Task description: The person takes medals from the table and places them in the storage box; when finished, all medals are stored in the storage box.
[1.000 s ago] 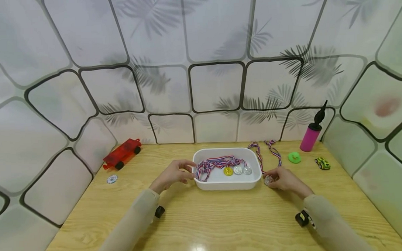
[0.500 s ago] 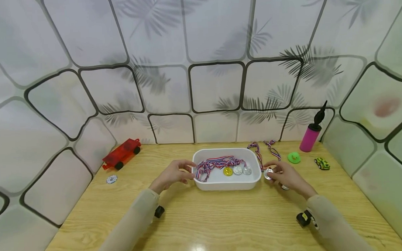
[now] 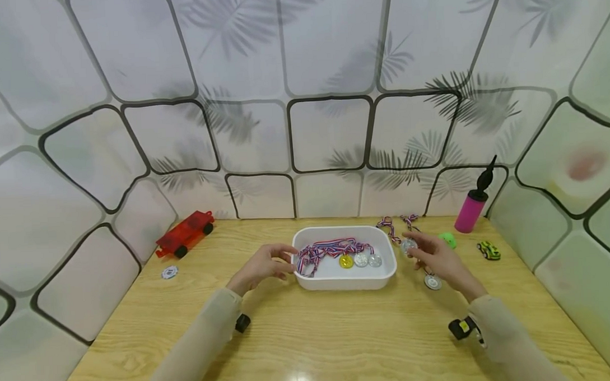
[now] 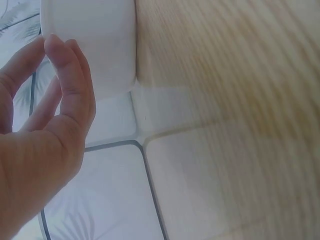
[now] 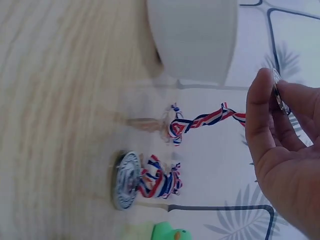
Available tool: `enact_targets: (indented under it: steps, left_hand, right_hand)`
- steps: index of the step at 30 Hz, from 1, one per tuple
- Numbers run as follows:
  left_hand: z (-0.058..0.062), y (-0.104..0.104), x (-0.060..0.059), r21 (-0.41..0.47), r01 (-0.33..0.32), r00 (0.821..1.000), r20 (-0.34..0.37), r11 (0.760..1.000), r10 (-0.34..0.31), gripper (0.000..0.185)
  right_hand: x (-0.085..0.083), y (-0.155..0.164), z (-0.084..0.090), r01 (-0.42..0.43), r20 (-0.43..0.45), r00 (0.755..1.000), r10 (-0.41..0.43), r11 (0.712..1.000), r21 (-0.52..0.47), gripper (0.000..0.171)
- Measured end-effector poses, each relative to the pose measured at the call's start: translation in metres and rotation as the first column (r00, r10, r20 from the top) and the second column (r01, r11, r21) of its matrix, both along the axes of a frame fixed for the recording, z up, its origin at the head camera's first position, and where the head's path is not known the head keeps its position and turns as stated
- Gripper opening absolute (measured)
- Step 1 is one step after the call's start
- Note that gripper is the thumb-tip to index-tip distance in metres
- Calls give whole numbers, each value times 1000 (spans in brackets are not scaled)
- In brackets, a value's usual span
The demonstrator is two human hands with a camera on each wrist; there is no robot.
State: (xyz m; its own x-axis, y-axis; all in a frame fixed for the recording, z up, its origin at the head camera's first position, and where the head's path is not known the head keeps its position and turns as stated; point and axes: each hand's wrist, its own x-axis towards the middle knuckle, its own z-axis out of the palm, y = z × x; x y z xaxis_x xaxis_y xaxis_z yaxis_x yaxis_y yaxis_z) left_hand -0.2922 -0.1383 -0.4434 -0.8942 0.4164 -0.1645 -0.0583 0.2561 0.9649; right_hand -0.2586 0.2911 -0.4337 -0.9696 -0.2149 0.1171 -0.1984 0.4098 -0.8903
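While left hand (image 3: 261,265) touches white tray (image 3: 344,280), fingers relaxed; right hand (image 3: 435,257) pinches silver medal (image 3: 408,245)

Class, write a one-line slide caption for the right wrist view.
Right hand pinches a silver medal beside the white tub; another silver medal lies on its striped ribbon.

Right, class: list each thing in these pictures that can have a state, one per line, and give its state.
Left hand: fingers on the tub's left rim.
Right hand: pinches a silver medal, lifted.
Held medal: off the table, ribbon trailing behind.
Tub: upright, holds three medals with ribbons.
Second silver medal: flat on the table, right of the tub.
Pump: standing upright.
Red car: on its wheels.
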Motion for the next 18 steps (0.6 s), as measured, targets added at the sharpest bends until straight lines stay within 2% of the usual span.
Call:
enact_targets:
  steps: [9, 18]
  left_hand:
    - [-5, 3, 0, 29, -40, 999, 9, 999, 39, 42]
    - [-5, 6, 2, 70, -74, 997, 43, 995, 71, 45]
  right_hand:
    - [0, -5, 17, 86, -109, 989, -100, 988, -127, 38]
    - [-3, -11, 41, 33, -181, 980, -81, 967, -254, 42]
